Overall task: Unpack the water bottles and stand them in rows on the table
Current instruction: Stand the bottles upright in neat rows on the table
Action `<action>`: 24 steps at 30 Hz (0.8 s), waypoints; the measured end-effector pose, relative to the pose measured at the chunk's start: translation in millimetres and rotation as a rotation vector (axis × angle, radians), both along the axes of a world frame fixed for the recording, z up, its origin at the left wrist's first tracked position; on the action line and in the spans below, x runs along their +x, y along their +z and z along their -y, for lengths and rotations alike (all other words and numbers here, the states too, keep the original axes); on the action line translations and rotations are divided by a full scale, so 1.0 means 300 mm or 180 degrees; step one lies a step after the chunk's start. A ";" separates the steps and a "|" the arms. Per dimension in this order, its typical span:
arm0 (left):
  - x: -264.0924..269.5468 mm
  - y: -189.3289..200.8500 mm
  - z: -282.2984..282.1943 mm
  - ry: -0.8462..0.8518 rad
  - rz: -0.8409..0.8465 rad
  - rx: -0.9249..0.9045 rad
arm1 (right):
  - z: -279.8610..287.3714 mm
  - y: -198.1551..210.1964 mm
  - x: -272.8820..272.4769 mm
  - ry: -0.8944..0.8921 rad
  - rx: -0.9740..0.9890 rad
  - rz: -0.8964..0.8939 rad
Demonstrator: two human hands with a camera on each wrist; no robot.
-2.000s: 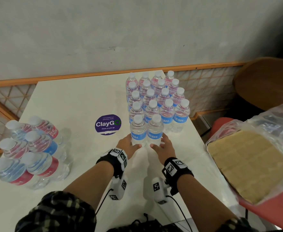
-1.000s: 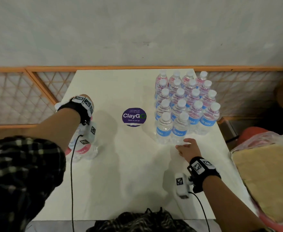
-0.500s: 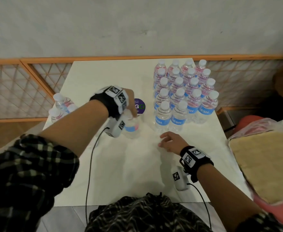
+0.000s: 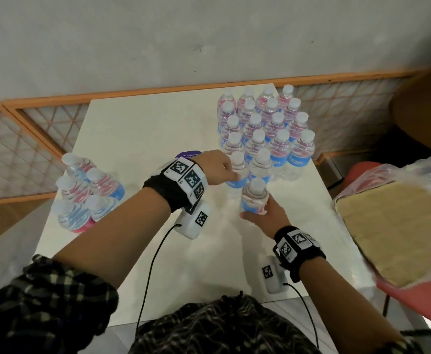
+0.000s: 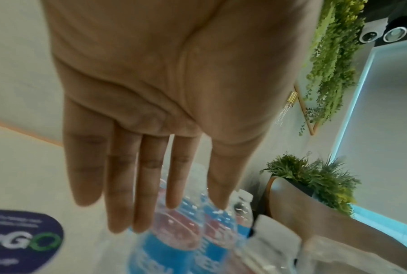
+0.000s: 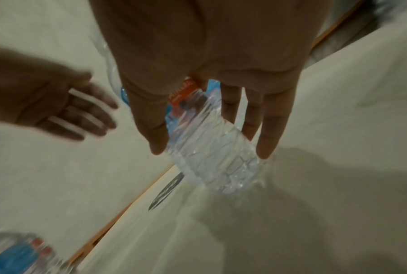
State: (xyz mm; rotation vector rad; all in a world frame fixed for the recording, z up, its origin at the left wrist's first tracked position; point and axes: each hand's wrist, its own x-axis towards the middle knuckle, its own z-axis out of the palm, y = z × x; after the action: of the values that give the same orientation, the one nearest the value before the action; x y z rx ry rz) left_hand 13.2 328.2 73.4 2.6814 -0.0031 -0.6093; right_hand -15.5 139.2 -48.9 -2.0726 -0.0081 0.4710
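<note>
My right hand (image 4: 256,213) grips one clear water bottle (image 4: 255,191) with a blue and red label, upright just in front of the rows; in the right wrist view the bottle (image 6: 221,170) sits between thumb and fingers of that hand (image 6: 212,150), just above the table. Several capped bottles stand in rows (image 4: 265,129) at the table's far right. My left hand (image 4: 231,175) hovers with straight fingers beside the front-left bottle of the rows, holding nothing; the left wrist view shows this hand (image 5: 165,213) flat over blue-labelled bottles (image 5: 174,241).
A cluster of several bottles (image 4: 89,198) stands at the white table's (image 4: 137,129) left edge. A purple round sticker (image 4: 187,154) lies mid-table. On the right, a red chair holds a plastic bag with cardboard (image 4: 393,226). An orange-framed lattice rail (image 4: 158,89) runs behind.
The bottle that my left hand carried over from the left cluster is now in my right hand, by the rows. My left hand has let go and spread its fingers.
</note>
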 end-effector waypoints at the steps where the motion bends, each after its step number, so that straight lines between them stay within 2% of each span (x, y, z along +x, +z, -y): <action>1: -0.010 0.002 -0.039 0.0024 0.0063 0.0145 | 0.013 -0.002 0.000 -0.0191 -0.0029 0.0039; 4: -0.036 0.023 -0.180 0.0273 0.0058 0.0511 | 0.047 -0.018 0.006 -0.0768 -0.0058 0.0171; 8: -0.074 0.034 -0.421 0.1033 0.0216 0.0975 | 0.068 -0.045 0.018 -0.1480 -0.0062 0.0312; 10: -0.094 0.019 -0.522 0.1248 0.0121 0.1179 | 0.076 -0.056 0.020 -0.1747 -0.0103 0.0309; 15: -0.123 -0.030 -0.660 0.1110 -0.0495 0.1733 | 0.075 -0.075 0.031 -0.2053 -0.0036 0.0198; 24: -0.134 -0.004 -0.635 0.0565 -0.0402 0.1815 | 0.068 -0.100 0.058 -0.2227 -0.0079 -0.0053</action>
State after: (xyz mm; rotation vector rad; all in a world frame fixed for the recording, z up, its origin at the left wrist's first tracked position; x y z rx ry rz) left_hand -26.9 518.5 72.1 3.1235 0.5100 -0.8192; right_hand 1.8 118.8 -79.0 -1.9375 0.7098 0.0531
